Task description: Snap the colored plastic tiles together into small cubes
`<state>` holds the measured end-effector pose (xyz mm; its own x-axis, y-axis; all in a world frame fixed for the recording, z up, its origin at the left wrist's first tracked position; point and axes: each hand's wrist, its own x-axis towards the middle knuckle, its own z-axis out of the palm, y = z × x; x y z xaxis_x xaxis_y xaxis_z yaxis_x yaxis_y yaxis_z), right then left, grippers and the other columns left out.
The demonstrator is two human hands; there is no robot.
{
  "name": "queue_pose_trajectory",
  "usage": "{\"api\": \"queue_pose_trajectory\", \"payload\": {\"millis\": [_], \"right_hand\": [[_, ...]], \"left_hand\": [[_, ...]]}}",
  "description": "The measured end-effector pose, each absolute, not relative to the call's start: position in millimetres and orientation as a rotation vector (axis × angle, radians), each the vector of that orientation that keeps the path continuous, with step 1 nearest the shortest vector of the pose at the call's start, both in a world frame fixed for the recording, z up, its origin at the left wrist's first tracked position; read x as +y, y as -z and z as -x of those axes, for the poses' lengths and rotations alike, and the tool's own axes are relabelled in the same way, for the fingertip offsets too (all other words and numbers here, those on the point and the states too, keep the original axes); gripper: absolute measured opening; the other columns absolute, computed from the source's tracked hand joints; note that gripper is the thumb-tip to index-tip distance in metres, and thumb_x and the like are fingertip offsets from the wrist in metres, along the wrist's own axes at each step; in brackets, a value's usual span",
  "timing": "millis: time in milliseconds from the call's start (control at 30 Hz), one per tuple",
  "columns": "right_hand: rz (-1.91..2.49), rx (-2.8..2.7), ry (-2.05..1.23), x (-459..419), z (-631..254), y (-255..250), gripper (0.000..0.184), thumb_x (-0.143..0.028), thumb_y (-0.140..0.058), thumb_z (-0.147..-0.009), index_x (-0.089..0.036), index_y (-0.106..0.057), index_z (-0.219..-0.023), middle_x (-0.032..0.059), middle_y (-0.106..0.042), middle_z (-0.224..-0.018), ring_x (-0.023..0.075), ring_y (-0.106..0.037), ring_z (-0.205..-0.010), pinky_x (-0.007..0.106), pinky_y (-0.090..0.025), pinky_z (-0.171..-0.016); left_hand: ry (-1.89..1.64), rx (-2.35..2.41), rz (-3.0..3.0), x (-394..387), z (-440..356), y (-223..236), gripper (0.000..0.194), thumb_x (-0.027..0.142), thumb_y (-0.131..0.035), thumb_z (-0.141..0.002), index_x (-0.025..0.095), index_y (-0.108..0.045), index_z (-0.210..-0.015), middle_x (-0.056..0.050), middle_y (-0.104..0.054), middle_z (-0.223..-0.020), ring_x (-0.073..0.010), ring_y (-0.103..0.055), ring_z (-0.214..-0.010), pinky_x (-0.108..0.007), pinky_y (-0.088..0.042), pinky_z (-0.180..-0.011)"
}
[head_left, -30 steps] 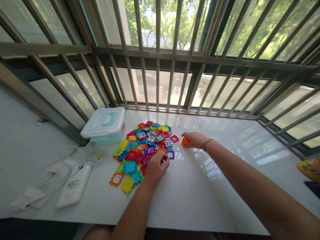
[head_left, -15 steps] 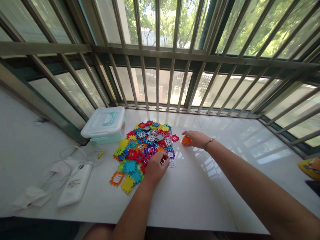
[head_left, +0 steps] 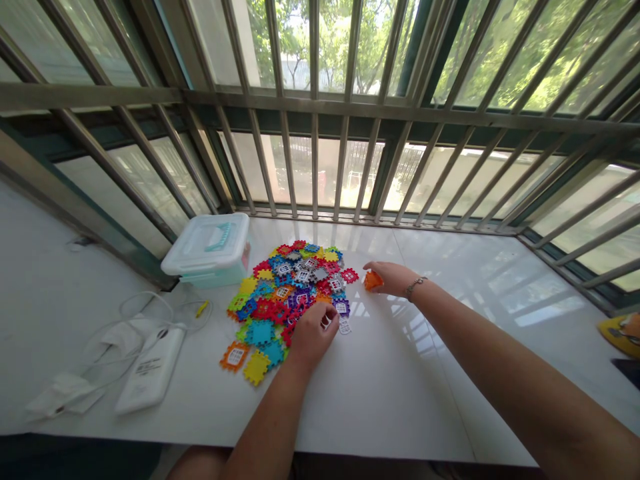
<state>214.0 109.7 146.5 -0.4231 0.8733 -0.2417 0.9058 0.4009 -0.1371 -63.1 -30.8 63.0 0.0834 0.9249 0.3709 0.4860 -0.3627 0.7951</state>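
Right grip point(head_left: 393, 279) closed around orange interlocking piece point(head_left: 373, 281), just right of multicoloured interlocking-piece pile point(head_left: 287, 293); left grip point(head_left: 314, 339) resting on pile's lower right edge, atop white tabletop point(head_left: 380, 400).

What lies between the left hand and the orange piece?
The head view shows a purple piece and a small white piece between the left hand and the orange piece.

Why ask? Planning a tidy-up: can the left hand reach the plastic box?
Likely yes: only the low pile of interlocking pieces lies between the left hand and the plastic box.
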Motion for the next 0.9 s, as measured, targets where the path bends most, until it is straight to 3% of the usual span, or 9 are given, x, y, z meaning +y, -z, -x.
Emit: {"api": "queue_pose_trajectory", "payload": {"millis": [700,900], "right_hand": [[-1.638,2.497,0.399,109,-217,-132,0.077,-0.033,-0.085,-0.087,-0.026,-0.055,-0.158,0.0151,-0.068,-0.152,0.0351,-0.07,-0.134,0.041,-0.057,-0.107],[-1.628,2.527,0.392,107,-219,-134,0.076,-0.041,-0.085,-0.089,-0.026,-0.056,-0.158,0.016,-0.064,-0.155,0.0359,-0.069,-0.135,0.044,-0.057,-0.111]], "left_hand": [[-1.222,1.392,-1.907,-30,63,-62,0.004,0.024,-0.066,-0.099,0.024,-0.067,-0.095,-0.001,-0.07,-0.085,-0.0157,-0.065,-0.072,-0.028,-0.054,-0.067],[-1.221,1.391,-1.905,-30,63,-62,0.004,0.024,-0.066,-0.099,0.024,-0.067,-0.095,-0.001,-0.07,-0.085,-0.0157,-0.064,-0.072,-0.028,-0.053,-0.067]]}}
